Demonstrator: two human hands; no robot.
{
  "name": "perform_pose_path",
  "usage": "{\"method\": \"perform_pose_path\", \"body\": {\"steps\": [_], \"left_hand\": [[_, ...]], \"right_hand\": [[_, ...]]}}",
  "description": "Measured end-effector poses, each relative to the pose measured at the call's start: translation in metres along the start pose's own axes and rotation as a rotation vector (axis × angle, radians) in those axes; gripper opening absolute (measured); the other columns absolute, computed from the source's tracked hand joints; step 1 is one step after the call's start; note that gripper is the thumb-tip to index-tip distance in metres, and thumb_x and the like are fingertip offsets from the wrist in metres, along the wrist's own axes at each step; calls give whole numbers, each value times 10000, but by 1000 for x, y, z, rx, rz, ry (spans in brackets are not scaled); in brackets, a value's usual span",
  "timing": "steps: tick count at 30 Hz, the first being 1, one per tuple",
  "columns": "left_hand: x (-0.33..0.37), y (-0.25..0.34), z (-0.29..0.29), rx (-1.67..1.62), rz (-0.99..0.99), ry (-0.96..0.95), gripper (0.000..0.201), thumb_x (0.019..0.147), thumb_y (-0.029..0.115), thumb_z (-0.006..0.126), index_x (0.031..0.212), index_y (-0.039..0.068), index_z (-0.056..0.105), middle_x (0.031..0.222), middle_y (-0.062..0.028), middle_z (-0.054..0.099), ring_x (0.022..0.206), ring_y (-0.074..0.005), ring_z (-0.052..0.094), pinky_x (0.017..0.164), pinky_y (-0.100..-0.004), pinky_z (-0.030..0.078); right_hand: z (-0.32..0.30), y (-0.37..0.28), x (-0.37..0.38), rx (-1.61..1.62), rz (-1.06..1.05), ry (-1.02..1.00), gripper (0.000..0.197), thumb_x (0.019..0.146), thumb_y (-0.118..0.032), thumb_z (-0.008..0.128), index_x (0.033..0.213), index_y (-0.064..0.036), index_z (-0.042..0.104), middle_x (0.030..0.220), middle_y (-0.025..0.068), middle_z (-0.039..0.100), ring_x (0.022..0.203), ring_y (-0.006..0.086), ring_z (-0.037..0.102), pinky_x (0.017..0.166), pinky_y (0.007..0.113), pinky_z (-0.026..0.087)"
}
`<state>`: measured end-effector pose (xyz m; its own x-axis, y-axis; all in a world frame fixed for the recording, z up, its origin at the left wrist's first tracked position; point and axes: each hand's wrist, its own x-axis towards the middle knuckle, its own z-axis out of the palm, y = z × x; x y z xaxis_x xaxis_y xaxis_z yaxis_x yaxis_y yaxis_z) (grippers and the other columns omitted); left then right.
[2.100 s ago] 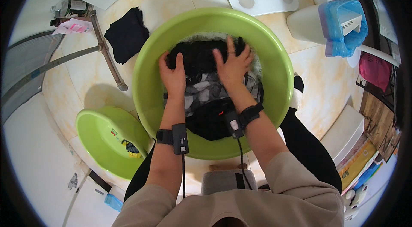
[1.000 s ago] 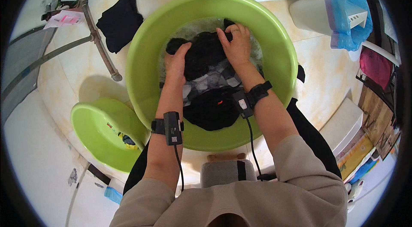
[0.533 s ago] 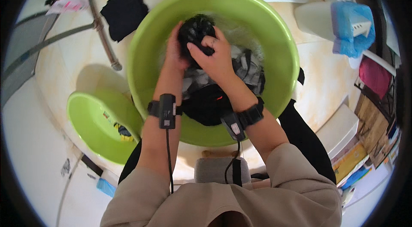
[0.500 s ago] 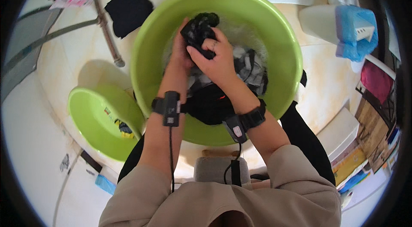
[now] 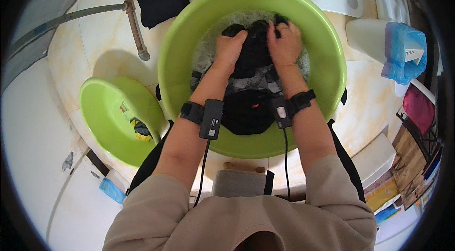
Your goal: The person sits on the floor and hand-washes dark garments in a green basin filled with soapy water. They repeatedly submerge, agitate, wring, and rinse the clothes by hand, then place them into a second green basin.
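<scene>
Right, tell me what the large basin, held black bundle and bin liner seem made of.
Green basin: probably plastic, smooth and glossy from its highlights. Black bundle: matte-looking fabric by its soft folds, fibre unclear. Blue bin liner: likely thin plastic film, shiny and crinkled.

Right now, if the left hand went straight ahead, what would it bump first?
The left hand would likely push into black cloth at its grip first, then suds, then the big green tub's far wall; depth is unclear.
</scene>
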<state>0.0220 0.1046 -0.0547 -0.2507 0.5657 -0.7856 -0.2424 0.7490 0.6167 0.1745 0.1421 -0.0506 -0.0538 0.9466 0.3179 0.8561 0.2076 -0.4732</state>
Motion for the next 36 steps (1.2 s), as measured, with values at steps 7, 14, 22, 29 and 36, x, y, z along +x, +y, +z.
{"method": "perform_pose_path", "body": {"steps": [7,14,22,29,36], "left_hand": [[1,11,-8,689,627,390,578,801,290,719,1226,-33,496,1156,-254,593,1077,-408,570,920,-438,445],[13,22,-17,-687,-82,-405,465,895,450,560,1164,73,586,1135,-138,627,1018,-291,600,894,-431,487],[30,-48,16,-1178,52,-562,386,931,391,541,1124,62,602,1022,-108,650,916,-257,625,800,-405,523],[-19,-8,8,94,-156,-1,497,867,393,632,1021,-79,605,983,-176,655,821,-275,644,725,-379,531],[-88,7,7,1102,575,219,752,809,275,696,1366,-56,315,1247,-305,452,1110,-420,525,894,-453,477]], "right_hand": [[14,7,-33,-140,191,-162,403,868,-432,639,991,-50,687,1280,237,490,1148,444,444,916,536,425],[3,-73,-25,711,326,-112,237,716,-196,760,644,-29,608,1057,290,584,917,435,573,873,457,463],[0,-80,-21,404,17,-42,237,758,-231,726,641,-57,616,888,176,664,811,354,629,666,405,519],[5,-5,-15,-6,211,-162,321,900,-316,582,755,-36,640,854,209,606,808,402,584,710,461,486],[-52,15,-28,335,375,-329,265,805,-173,634,1038,-49,652,1060,210,587,984,411,562,872,442,464]]}}
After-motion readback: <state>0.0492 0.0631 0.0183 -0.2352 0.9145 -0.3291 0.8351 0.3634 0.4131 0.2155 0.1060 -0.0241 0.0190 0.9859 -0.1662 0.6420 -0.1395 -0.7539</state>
